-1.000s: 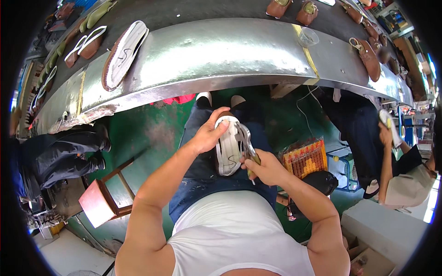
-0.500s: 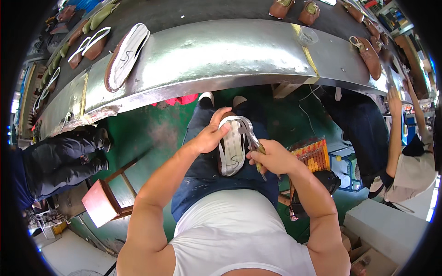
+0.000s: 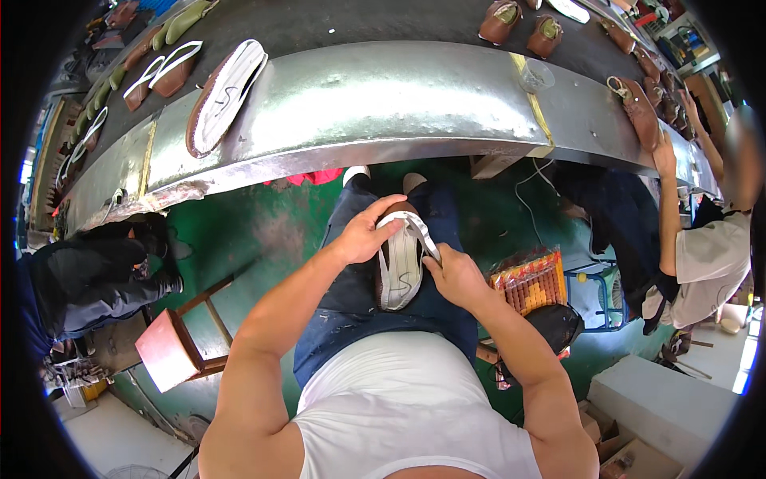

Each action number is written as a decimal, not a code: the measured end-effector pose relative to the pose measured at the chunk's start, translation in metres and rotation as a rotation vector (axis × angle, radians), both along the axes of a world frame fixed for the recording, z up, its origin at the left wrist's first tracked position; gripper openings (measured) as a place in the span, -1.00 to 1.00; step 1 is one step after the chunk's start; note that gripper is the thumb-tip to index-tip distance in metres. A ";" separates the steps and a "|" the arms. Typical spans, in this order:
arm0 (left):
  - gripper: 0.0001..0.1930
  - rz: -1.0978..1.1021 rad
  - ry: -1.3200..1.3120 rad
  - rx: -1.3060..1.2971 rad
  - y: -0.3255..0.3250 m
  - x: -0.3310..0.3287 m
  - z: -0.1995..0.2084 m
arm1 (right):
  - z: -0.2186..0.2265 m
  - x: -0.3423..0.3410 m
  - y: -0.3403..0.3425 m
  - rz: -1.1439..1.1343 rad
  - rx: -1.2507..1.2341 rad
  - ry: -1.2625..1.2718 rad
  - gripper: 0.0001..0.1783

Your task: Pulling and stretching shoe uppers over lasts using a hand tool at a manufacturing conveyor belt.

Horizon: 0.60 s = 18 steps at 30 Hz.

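Wht strip [image 3: 422, 231] shifted; shoe [image 3: 400, 275] wht/brn.

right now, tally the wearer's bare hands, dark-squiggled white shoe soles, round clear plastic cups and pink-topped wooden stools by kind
Left hand, right hand: 2
Squiggled white held sole, squiggled white bench sole: 2
Clear plastic cup: 1
Pink-topped wooden stool: 1
Total: 6

Ahead of the left grip [image 3: 365, 235], a red cloth [image 3: 309, 177] lies on the green floor [image 3: 267, 231] below the metal-edged surface [image 3: 375, 96]; a pinkish-topped stool [image 3: 166, 351] stands left and nearer. Right of the right grip [image 3: 459, 275] are a beaded mat [image 3: 525, 286], a black bag [image 3: 556, 326] and a blue-framed stool [image 3: 597, 295].
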<state>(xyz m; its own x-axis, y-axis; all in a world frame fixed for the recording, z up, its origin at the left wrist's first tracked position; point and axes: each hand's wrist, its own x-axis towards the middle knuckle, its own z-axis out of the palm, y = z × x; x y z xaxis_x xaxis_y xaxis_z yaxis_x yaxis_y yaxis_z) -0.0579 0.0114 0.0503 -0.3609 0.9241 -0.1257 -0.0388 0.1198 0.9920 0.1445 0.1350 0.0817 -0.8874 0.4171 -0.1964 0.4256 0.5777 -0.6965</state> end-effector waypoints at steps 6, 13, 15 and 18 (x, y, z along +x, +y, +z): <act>-0.54 0.047 -0.073 -0.135 0.004 0.003 0.010 | 0.035 0.006 0.011 0.177 0.193 -0.162 -0.72; -0.44 -0.005 -0.050 -0.075 0.009 0.009 0.003 | 0.047 -0.012 0.018 -0.035 -0.112 -0.067 -0.63; -0.39 0.016 -0.058 -0.265 0.004 0.022 0.010 | 0.011 -0.009 0.020 0.025 0.070 -0.131 -0.59; -0.44 0.201 0.083 -0.368 -0.024 0.049 -0.022 | 0.004 -0.004 0.016 -0.149 -0.215 -0.097 -0.43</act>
<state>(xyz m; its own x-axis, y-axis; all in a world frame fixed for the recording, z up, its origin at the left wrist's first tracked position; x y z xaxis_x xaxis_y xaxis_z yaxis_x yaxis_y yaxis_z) -0.0087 -0.0129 0.0281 -0.5519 0.7334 -0.3969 -0.0195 0.4644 0.8854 0.1405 0.1513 0.0856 -0.7923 0.4808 -0.3757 0.5654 0.3469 -0.7483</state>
